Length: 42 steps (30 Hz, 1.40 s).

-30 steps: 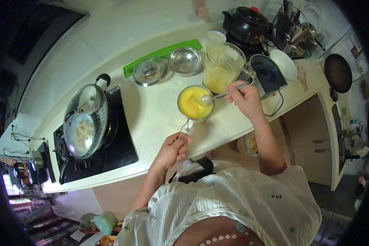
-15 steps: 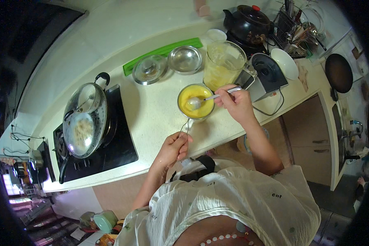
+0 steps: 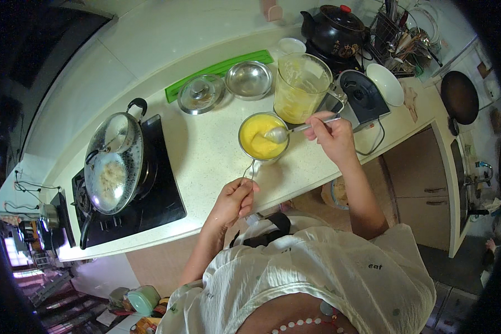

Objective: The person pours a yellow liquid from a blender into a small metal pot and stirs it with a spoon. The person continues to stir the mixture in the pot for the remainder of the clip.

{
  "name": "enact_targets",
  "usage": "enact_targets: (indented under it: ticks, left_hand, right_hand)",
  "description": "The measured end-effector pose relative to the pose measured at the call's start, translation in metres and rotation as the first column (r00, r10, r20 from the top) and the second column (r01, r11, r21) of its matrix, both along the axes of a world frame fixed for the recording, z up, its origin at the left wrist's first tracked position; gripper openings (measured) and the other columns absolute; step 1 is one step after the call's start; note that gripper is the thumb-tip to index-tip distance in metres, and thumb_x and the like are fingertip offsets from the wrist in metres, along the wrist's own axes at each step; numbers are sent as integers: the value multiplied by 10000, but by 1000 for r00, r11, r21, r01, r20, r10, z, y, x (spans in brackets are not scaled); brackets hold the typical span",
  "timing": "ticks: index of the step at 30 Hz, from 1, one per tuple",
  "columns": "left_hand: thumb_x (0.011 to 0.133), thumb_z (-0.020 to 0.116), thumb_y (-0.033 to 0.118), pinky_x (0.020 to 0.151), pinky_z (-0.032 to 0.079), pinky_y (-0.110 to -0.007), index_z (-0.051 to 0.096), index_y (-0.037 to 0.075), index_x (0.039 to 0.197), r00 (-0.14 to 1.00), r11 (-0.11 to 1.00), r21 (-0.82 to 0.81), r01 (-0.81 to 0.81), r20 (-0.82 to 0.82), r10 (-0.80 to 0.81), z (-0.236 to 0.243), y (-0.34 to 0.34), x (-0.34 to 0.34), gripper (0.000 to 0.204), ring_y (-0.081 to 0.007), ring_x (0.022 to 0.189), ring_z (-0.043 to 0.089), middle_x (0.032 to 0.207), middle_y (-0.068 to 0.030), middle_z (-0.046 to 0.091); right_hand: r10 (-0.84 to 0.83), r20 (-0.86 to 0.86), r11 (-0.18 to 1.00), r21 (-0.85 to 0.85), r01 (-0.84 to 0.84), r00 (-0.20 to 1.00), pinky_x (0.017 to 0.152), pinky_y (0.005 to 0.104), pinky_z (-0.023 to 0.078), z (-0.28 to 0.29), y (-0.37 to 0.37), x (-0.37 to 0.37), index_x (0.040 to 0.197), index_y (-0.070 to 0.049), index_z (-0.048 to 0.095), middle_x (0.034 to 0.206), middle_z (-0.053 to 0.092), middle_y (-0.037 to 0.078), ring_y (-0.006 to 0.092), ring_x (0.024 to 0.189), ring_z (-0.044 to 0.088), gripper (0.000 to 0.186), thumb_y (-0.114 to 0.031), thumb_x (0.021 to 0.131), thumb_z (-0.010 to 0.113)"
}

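A round metal-rimmed vessel (image 3: 241,146) stands on the counter, filled with thick yellow puree (image 3: 255,138). Its thin wire handle (image 3: 253,168) points toward me; whether it is a pot or a strainer over a cup, I cannot tell. My left hand (image 3: 235,199) is closed round the end of that handle. Pinched in my right hand (image 3: 333,139) is a metal spoon (image 3: 276,134), its bowl smeared and resting in the puree near the right rim. Just behind stands a clear blender jug (image 3: 300,89), coated inside with yellow residue.
Behind the vessel lie a glass lid (image 3: 200,94), a metal bowl (image 3: 249,80) and a green strip (image 3: 220,71). On the right are a blender base (image 3: 364,94), a white bowl (image 3: 385,85) and a black kettle (image 3: 335,30). A lidded wok (image 3: 112,164) sits on the left hob.
My right hand has moved the spoon rightward and slightly up, from the middle of the puree toward the right rim. My left hand keeps its hold on the handle.
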<state>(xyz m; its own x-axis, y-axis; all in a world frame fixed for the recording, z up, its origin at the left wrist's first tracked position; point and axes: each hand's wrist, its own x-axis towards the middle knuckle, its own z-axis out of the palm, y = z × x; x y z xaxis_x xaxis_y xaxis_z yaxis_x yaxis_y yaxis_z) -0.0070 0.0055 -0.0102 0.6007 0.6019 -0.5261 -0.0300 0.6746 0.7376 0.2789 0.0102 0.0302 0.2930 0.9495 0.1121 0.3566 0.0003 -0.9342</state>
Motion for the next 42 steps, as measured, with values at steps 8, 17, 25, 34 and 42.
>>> enact_targets:
  ticks: [8,17,25,34,42]
  left_hand:
    - [1016,418,227,380,229,-215,555,34,931,1000,999,36,10,-30,-8,4,-2,0,252,-51,428,305,566,53,346]
    - [1012,422,204,398,238,-224,550,19,925,1000,1000,0,-5,12,5,4,-1,1,242,-55,435,273,564,50,344]
    - [1007,424,189,388,225,-224,551,24,927,1000,1000,18,-22,22,21,3,-2,1,223,-54,429,278,553,48,338]
    - [1004,437,179,385,206,-225,554,21,935,999,1000,4,-23,31,23,6,-1,1,209,-53,429,257,556,46,338]
    - [1015,426,198,393,237,-224,557,14,947,1000,1000,6,0,31,-1,4,1,0,237,-55,441,266,566,47,341]
  right_hand:
    - [-8,-92,992,122,20,996,541,203,474,-12,13,-1,976,-1,655,782,700,72,89,640,644,161,-132,954,564]
    - [20,-78,998,63,-15,997,610,238,525,-14,10,0,935,18,660,802,705,87,113,689,670,154,-113,942,580]
    - [39,-43,990,138,-33,998,606,220,511,-14,8,-12,964,19,654,797,695,59,95,712,661,156,-113,952,572]
    - [69,209,952,279,-127,976,599,266,524,-8,-5,-18,960,-16,686,840,718,102,147,702,684,131,-106,920,600]
    - [102,395,872,406,-273,913,678,304,530,9,-17,-1,966,-9,696,895,721,111,220,770,685,147,24,829,654]
